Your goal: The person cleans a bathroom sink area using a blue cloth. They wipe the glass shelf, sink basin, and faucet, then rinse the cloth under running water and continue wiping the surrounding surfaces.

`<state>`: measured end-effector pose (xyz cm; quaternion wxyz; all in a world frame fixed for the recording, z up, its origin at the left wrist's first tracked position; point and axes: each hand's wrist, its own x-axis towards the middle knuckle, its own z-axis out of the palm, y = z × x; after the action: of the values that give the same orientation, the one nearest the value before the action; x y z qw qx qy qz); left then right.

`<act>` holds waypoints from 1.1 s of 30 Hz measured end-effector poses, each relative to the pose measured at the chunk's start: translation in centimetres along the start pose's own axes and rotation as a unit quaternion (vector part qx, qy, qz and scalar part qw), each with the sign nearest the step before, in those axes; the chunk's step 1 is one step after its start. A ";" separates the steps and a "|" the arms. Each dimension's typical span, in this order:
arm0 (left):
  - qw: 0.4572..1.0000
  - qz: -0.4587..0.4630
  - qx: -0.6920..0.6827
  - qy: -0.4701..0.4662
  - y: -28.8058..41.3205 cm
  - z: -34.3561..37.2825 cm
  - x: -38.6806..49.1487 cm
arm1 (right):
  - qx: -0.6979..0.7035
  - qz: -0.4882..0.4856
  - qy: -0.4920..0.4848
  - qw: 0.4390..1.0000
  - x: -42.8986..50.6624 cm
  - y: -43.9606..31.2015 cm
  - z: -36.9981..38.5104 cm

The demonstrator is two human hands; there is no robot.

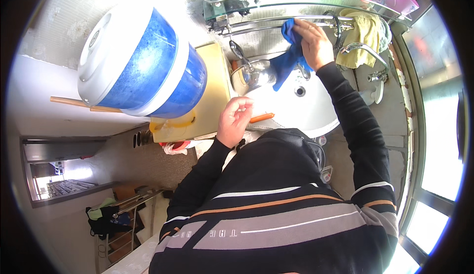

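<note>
My right hand (316, 46) is raised over the far side of a white washbasin (314, 107), with a blue cloth (289, 64) gripped against the chrome towel rail (266, 22). The cloth hangs down towards the basin. Near the basin's left front edge is my left hand (235, 120), its fingers loosely bent and nothing visible between them. Just right of it lies an orange stick-like thing (262, 117) on the rim. A shiny metal pan (255, 76) with a black handle (239, 50) leans in the left part of the basin, partly behind the cloth.
A large blue-and-white barrel-shaped container (148, 63) stands left on a yellowish surface (218, 70). Overhead, a glass shelf (307, 0) holds several cups. Right are a yellow cloth (364, 39), a curved faucet (364, 48) and a window (440, 140).
</note>
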<state>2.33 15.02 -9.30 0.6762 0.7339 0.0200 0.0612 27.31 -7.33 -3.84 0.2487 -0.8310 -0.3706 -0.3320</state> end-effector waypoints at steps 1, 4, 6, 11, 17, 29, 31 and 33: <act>1.000 -0.008 -0.016 -0.006 -0.2 -0.1 -0.8 | 0.006 0.021 0.026 0.999 0.4 -0.1 0.1; 0.997 -0.011 -0.067 -0.018 -1.2 0.3 -1.8 | 0.071 0.004 0.067 0.995 2.8 -4.9 3.5; 0.997 -0.023 -0.075 -0.027 -1.8 0.6 -2.2 | 0.015 -0.106 -0.067 0.992 4.4 -7.3 4.9; 0.995 -0.051 -0.081 -0.038 -2.7 0.9 -3.0 | -0.077 -0.051 -0.110 0.990 4.9 -7.2 4.3; 0.990 -0.082 -0.115 -0.020 -1.8 -0.3 -1.6 | -0.005 -0.078 -0.092 0.993 4.6 -8.1 6.2; 0.909 0.030 -0.295 0.291 3.1 -1.0 17.0 | -0.014 -0.158 -0.102 0.982 6.5 -10.5 5.4; 0.916 0.036 -0.287 0.279 2.5 -1.8 17.5 | -0.096 -0.138 -0.195 0.966 7.5 -11.2 5.7; 0.918 0.052 -0.276 0.281 2.0 -2.0 17.5 | -0.125 -0.136 -0.257 0.949 8.7 -11.5 5.7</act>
<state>19.33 18.78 -6.01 0.8143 0.4707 0.1535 0.3031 24.78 7.28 0.75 -0.0085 -0.8542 -0.4871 -0.1818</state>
